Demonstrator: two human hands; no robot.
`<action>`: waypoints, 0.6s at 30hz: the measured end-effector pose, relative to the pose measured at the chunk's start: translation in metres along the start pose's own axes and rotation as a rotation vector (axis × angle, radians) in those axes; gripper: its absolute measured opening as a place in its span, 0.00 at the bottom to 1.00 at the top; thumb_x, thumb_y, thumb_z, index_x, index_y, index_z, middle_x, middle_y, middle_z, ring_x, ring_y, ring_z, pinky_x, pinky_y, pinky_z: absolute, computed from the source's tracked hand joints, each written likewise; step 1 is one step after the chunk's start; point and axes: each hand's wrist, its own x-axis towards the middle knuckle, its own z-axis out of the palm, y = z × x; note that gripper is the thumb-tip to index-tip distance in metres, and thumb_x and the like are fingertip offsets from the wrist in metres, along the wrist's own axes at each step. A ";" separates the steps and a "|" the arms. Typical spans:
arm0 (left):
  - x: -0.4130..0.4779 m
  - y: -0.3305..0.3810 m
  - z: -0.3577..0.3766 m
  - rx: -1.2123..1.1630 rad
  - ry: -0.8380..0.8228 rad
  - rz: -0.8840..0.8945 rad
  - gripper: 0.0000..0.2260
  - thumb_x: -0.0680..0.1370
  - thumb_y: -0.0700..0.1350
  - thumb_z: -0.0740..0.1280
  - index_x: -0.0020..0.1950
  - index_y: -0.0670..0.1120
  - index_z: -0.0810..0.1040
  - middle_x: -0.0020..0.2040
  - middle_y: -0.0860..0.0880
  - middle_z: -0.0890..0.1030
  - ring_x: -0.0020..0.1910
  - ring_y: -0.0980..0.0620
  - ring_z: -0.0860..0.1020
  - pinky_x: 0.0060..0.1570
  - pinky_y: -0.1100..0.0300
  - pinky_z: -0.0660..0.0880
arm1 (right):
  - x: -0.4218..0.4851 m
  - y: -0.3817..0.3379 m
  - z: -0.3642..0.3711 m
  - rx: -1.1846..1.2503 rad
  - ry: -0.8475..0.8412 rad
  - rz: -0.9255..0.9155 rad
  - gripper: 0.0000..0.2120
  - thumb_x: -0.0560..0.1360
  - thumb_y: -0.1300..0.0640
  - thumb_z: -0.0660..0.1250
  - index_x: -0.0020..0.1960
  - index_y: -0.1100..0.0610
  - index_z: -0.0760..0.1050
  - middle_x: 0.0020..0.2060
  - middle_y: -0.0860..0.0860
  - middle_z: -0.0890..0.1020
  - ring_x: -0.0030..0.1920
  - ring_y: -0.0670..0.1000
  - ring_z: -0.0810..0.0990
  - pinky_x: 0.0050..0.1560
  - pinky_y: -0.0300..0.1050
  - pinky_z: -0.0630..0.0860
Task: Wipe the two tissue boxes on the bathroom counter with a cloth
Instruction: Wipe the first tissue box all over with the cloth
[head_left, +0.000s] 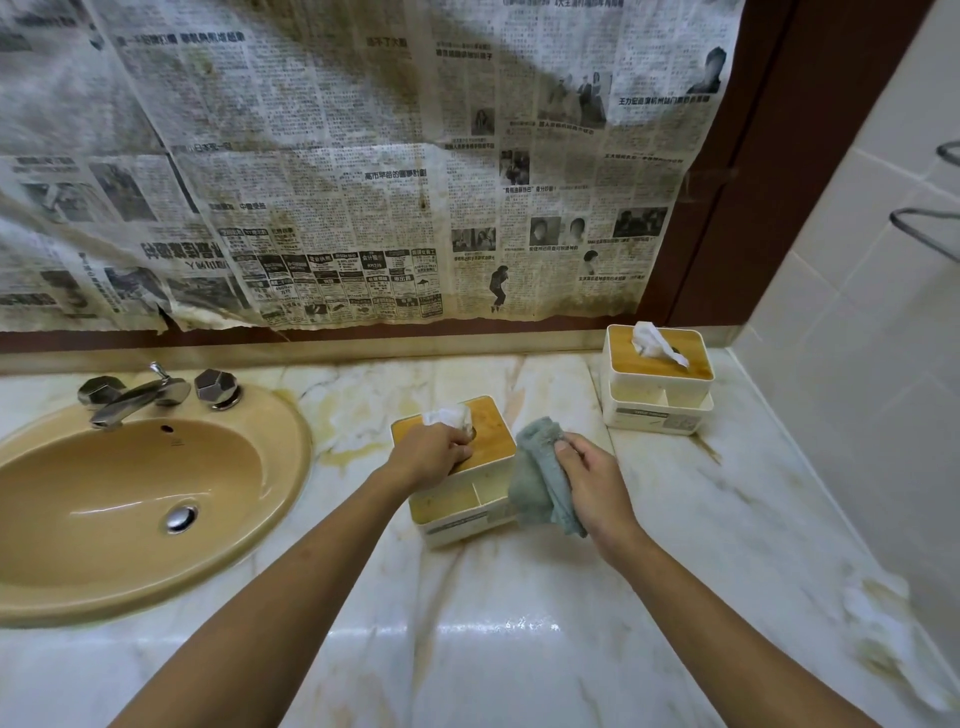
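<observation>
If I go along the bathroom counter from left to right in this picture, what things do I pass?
Sink → near tissue box → cloth → far tissue box. The hands overlap these, so they are left out.

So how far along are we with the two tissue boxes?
Nothing looks finished. In hand: the left hand holds the near white, bamboo-lidded tissue box while the right hand holds the grey-green cloth against its side. Left: the far matching box, untouched.
</observation>
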 end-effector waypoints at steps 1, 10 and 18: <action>0.001 0.000 0.002 -0.004 0.012 0.008 0.13 0.82 0.50 0.63 0.65 0.50 0.80 0.57 0.44 0.83 0.57 0.43 0.77 0.51 0.55 0.72 | -0.002 0.000 0.000 -0.008 -0.013 -0.010 0.11 0.83 0.54 0.59 0.49 0.50 0.80 0.48 0.53 0.83 0.51 0.52 0.82 0.52 0.51 0.79; 0.001 -0.004 0.006 0.041 0.025 0.132 0.15 0.81 0.47 0.65 0.68 0.48 0.77 0.56 0.42 0.81 0.56 0.40 0.74 0.53 0.51 0.70 | -0.006 -0.003 -0.003 0.010 -0.027 -0.013 0.13 0.83 0.56 0.59 0.46 0.44 0.77 0.44 0.40 0.80 0.44 0.37 0.79 0.46 0.32 0.76; -0.019 -0.028 -0.005 0.049 0.014 0.248 0.23 0.76 0.50 0.73 0.69 0.50 0.75 0.58 0.49 0.76 0.56 0.49 0.71 0.55 0.53 0.73 | -0.002 -0.003 -0.005 -0.006 -0.043 -0.047 0.11 0.83 0.55 0.59 0.54 0.50 0.81 0.48 0.48 0.84 0.51 0.48 0.82 0.54 0.48 0.79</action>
